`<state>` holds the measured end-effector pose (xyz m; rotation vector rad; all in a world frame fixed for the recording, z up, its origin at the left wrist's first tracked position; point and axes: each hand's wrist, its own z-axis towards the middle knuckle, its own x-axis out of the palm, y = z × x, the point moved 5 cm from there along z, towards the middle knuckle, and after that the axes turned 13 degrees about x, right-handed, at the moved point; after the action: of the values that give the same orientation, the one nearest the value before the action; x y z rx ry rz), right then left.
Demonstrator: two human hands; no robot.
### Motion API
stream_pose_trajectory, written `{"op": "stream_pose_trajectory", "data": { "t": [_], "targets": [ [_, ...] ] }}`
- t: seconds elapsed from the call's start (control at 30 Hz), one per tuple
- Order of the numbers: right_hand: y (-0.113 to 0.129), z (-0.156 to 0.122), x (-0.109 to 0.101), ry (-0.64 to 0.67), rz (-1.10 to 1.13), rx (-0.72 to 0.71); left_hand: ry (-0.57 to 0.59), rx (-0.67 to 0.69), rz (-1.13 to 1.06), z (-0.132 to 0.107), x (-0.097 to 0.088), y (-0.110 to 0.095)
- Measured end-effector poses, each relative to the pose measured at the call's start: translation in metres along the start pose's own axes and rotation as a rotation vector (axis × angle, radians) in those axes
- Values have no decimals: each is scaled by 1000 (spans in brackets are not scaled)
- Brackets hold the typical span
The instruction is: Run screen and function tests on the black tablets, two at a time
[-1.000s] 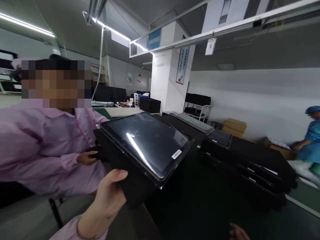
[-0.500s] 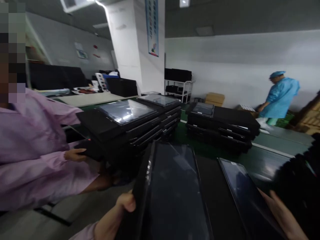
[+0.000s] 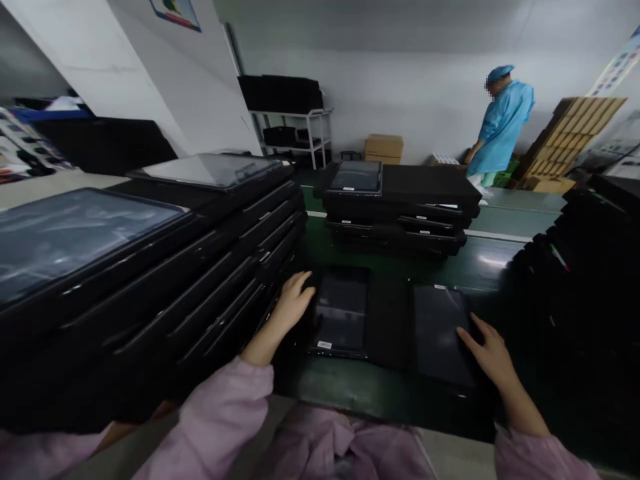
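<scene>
While green table [image 3: 330, 387] is bearing black tray [image 3: 393, 313], left panel [image 3: 343, 310] and right panel [image 3: 443, 340] are occupying tray's two ends, probably being stiff, slick, fragile; tray's outer edges seemingly offering safest hold. Left hand [image 3: 293, 300]: part-open, resting at tray's left end, apparently gripping nothing. Right hand [image 3: 493, 353]: likewise, tray's right end. White label [image 3: 325, 345]: marking left panel, print staying unreadable.
</scene>
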<state>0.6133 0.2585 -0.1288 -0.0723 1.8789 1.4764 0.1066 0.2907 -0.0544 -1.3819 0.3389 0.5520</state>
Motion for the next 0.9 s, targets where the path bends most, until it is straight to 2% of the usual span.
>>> {"op": "stream_pose_trajectory", "data": {
  "t": [0.07,0.17,0.23,0.3,0.43,0.67,0.77,0.9],
  "targets": [
    [3,9,16,5,-74,16,125,67,115,14,39,-6],
    [4,16,24,1,-138,55,312,144,247,36,96,-17],
    [5,17,23,-6,-153,92,382,195,322,54,121,-24],
    [6,15,20,-11,-155,133,415,240,389,73,133,-28],
    [11,5,13,7,-158,219,457,284,485,95,136,-32],
    [33,4,10,49,-193,328,479,300,497,98,135,-34],
    [34,1,2,37,-202,367,453,293,479,106,119,-23],
    [1,-28,-26,-19,-320,402,354,214,505,114,77,6]
  ]
}}
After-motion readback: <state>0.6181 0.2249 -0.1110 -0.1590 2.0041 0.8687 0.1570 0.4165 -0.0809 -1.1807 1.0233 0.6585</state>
